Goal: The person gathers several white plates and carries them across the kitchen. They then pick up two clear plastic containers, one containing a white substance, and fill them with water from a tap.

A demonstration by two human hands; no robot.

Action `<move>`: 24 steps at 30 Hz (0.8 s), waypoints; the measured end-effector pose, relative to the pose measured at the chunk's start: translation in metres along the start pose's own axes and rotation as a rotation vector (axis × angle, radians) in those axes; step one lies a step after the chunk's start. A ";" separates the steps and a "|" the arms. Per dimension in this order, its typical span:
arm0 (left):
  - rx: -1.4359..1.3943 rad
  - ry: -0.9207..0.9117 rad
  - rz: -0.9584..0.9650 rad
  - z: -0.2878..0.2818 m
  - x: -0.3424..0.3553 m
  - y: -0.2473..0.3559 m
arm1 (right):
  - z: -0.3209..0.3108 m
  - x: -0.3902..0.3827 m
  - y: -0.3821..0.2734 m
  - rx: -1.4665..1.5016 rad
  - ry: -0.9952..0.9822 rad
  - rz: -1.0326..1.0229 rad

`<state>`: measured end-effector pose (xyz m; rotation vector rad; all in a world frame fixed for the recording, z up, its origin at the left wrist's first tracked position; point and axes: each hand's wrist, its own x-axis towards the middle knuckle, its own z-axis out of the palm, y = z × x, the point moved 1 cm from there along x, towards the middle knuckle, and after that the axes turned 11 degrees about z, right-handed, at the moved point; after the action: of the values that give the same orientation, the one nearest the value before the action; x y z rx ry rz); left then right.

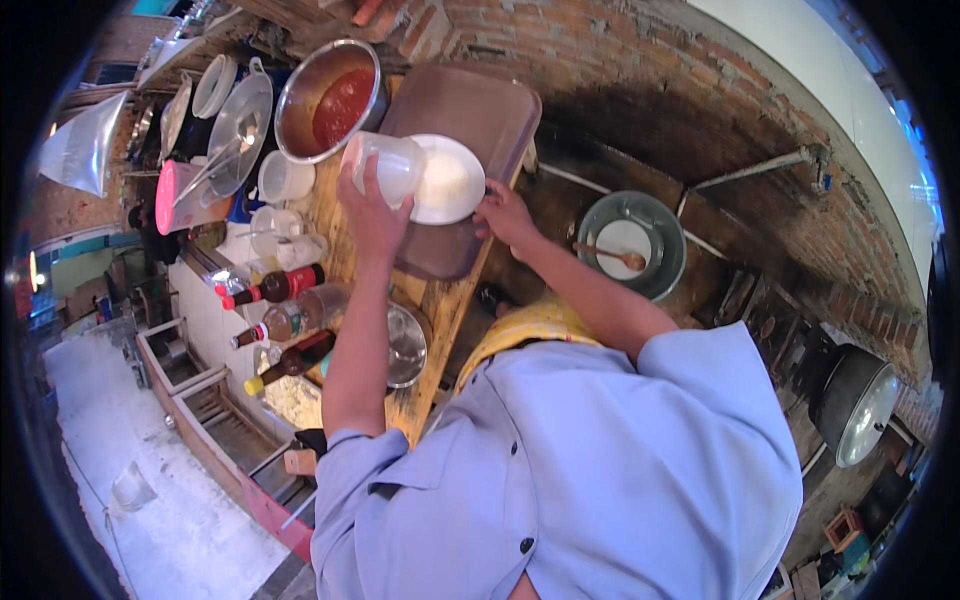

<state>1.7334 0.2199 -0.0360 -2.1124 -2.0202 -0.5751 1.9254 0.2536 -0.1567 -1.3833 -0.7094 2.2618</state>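
My left hand (372,200) is closed around a translucent plastic container (397,166), tipped on its side over a white plate (440,213). A white mound (445,180) lies on the plate, right at the container's mouth; whether it is rice or something else I cannot tell. My right hand (498,212) has its fingers closed at the plate's right rim. The plate sits on a brown plastic tray (500,105) on a wooden table (420,390). Behind the container, a steel bowl (355,65) holds red sauce (342,110).
At the left are bottles (280,288), plastic tubs (285,175), a strainer-like bowl (240,120) and a pink-lidded container (183,200). A steel bowl (405,345) sits nearer me. Right of the table are a grey basin (660,245) with a spoon (630,260), a brick wall (680,80) and a large pot (865,405).
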 end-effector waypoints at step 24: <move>-0.017 0.415 -0.351 -0.024 -0.011 0.013 | -0.011 -0.023 -0.025 -0.140 0.036 0.036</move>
<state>1.7420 0.1997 -0.0163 -1.4857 -2.1370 -0.9896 1.9468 0.2623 -0.1293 -1.5090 -0.8514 2.2455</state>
